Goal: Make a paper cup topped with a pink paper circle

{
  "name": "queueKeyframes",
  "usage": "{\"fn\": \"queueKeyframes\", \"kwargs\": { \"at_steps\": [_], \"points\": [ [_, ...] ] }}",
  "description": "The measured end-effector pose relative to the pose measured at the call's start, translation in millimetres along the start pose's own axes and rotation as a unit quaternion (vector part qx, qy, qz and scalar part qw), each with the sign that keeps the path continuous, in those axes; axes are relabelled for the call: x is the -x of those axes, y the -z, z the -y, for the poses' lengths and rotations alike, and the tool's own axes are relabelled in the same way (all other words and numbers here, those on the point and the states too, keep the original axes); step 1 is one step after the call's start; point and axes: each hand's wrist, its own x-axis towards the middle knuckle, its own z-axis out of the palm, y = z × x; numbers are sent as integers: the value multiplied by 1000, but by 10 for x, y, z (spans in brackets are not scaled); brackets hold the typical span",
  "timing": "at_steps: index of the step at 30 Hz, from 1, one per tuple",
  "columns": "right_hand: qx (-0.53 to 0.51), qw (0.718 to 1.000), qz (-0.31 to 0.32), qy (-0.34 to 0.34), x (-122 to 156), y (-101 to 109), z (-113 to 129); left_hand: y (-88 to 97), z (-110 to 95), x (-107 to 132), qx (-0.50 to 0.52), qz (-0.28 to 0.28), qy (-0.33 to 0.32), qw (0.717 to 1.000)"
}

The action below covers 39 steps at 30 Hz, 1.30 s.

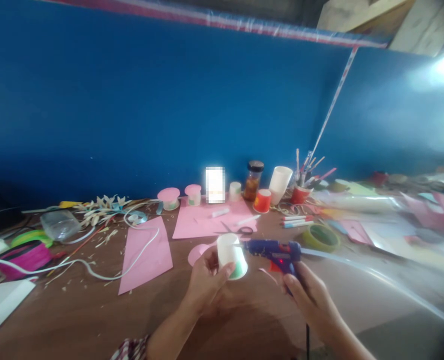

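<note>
A white paper cup with a green patch is upside down, its narrow end up, and my left hand is closed around its lower left side. My right hand grips a blue glue gun by its handle, with a small red light glowing on it. The nozzle points left and meets or nearly meets the cup's upper right side; I cannot tell if they touch. A long clear glue stick trails from the gun's back. Behind the cup lies a pink paper disc, partly hidden.
Pink sheets lie on the brown table, with scissors on one. Pink-topped cups, a lidded jar and a red cup stand by the blue wall. A white cable crosses the left; a tape roll sits right.
</note>
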Motion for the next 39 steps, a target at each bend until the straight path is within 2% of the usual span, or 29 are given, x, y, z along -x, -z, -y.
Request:
{"fn": "queueKeyframes", "kwargs": {
  "at_steps": [4,10,15,20,34,39],
  "points": [
    [-8,1000,-3,-11,-2,5,9,2,24,-11,-1,-23,9,1000],
    [1,1000,6,-6,-14,6,22,13,42,-12,4,12,0,1000],
    [4,1000,-5,-3,-22,8,-5,27,91,-14,7,1,0,1000],
    [23,1000,16,12,-17,23,-10,23,82,-14,8,7,0,1000],
    [14,1000,-6,3,-20,21,-40,39,65,-16,-6,3,3,1000],
    [48,999,7,18,-43,48,-76,38,69,-14,-10,-8,-4,1000]
  ]
}}
